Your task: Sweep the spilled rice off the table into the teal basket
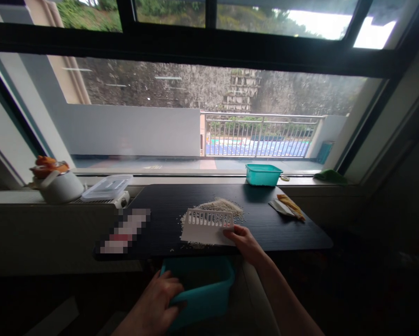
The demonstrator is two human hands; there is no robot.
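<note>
On the dark table (pixel 153 200) lies a spread pile of white rice-like grains (pixel 219 205). My right hand (pixel 243 240) grips the right edge of a flat white slotted scraper (pixel 205 233), its row of slots facing the far side, tilted over the grains. Some grains show beneath its near edge. Just below the table's front edge, my left hand (pixel 165 294) grips the left rim of a teal plastic tub (pixel 209 298). The inside of this tub is too dark to make out.
A second teal tub (pixel 263 175) stands at the table's far right, by the window. Yellow and white packets (pixel 288 207) lie on the right. A blurred-out item (pixel 127 231) is at left. Beyond it are a clear lid (pixel 107 186) and a pale pot (pixel 62 186).
</note>
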